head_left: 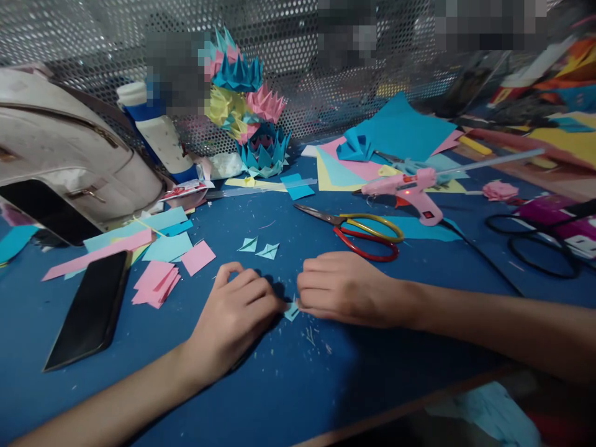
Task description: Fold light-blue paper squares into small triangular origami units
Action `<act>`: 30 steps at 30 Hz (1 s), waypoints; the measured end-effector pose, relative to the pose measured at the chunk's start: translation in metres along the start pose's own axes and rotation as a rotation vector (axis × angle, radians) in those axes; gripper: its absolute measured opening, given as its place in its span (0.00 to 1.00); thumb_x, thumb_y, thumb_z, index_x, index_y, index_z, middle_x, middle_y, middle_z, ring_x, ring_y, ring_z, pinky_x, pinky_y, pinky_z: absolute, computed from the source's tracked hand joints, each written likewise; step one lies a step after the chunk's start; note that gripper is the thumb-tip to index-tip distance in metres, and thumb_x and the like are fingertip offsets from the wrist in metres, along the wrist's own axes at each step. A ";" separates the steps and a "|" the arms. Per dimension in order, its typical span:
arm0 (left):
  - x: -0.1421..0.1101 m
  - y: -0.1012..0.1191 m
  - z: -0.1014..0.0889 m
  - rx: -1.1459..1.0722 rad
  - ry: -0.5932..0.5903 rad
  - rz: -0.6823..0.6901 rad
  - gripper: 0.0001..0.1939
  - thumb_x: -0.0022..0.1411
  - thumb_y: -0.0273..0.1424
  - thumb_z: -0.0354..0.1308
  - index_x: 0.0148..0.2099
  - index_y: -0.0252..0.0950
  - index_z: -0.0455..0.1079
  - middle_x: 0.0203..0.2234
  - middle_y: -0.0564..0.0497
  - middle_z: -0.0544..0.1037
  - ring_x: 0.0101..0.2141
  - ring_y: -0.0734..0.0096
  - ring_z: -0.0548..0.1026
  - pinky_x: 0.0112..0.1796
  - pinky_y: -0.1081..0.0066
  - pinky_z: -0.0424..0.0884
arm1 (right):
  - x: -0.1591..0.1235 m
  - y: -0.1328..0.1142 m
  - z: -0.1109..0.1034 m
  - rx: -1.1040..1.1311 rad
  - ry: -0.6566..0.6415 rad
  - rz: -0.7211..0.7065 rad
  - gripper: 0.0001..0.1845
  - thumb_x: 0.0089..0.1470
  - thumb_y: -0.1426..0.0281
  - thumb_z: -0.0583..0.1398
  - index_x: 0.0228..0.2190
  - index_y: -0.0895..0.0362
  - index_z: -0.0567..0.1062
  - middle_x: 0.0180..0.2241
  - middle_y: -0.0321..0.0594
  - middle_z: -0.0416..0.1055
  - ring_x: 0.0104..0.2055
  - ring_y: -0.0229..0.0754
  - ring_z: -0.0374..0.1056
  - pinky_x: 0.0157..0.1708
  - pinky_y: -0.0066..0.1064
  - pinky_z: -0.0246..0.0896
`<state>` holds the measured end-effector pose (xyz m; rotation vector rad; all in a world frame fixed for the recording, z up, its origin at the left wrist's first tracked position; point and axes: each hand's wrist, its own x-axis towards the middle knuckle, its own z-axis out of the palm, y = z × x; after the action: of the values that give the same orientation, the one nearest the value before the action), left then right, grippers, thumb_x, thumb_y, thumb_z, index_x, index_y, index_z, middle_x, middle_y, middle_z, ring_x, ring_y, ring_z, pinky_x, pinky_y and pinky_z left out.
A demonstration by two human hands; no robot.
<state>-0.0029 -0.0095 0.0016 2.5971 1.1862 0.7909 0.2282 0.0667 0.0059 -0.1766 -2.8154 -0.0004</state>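
1. Your fingertips cover both side ends of the small, pale aqua, folded paper piece (292, 311), so its full outline can't be made out.
2. The fingertips of your left hand (239, 313) are drawn together on the piece's left end; the thumb is mostly hidden behind the knuckles.
3. Your right hand (351, 288) pinches the opposite end, fingers curled in close together; its exact grip is partly concealed.
4. The piece sits between your hands, low over the dark blue, flat tabletop (298, 385); whether it touches the surface, you cannot tell.
5. One corner points down toward your side of the table, and a thin tip sticks up away from you. With the ends covered, its long axis is uncertain.
6. It looks crisp and angular, with a short dark slit slanting across its face.
7. Just beyond your hands lie two similar pale aqua, folded paper pieces (268, 251), side by side, creased along the middle.
8. Fine paper scraps (310, 336) are scattered just below it, too small to tell apart.
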 end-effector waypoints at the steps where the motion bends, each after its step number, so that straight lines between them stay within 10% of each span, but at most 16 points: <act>1: -0.001 0.001 -0.001 0.012 -0.002 0.025 0.12 0.75 0.28 0.48 0.44 0.41 0.73 0.31 0.55 0.77 0.33 0.70 0.70 0.47 0.60 0.54 | 0.000 0.001 -0.001 -0.055 -0.004 -0.035 0.16 0.68 0.71 0.51 0.29 0.57 0.71 0.31 0.37 0.69 0.33 0.40 0.56 0.30 0.34 0.44; 25: -0.015 0.029 0.007 0.397 0.018 0.235 0.18 0.74 0.22 0.42 0.47 0.27 0.75 0.35 0.47 0.79 0.33 0.66 0.72 0.49 0.61 0.61 | 0.000 0.012 -0.027 0.023 -0.204 -0.157 0.14 0.65 0.68 0.54 0.27 0.56 0.70 0.27 0.36 0.66 0.32 0.41 0.54 0.31 0.36 0.43; 30: -0.020 0.035 0.005 0.489 -0.018 0.215 0.20 0.72 0.21 0.40 0.51 0.26 0.73 0.40 0.43 0.79 0.38 0.61 0.72 0.51 0.58 0.58 | -0.003 0.024 -0.021 0.092 -0.008 -0.073 0.21 0.67 0.68 0.52 0.21 0.56 0.68 0.23 0.35 0.65 0.29 0.39 0.53 0.30 0.34 0.45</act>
<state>0.0116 -0.0477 0.0021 3.1617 1.2365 0.5628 0.2405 0.0892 0.0243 -0.0533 -2.8205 0.1133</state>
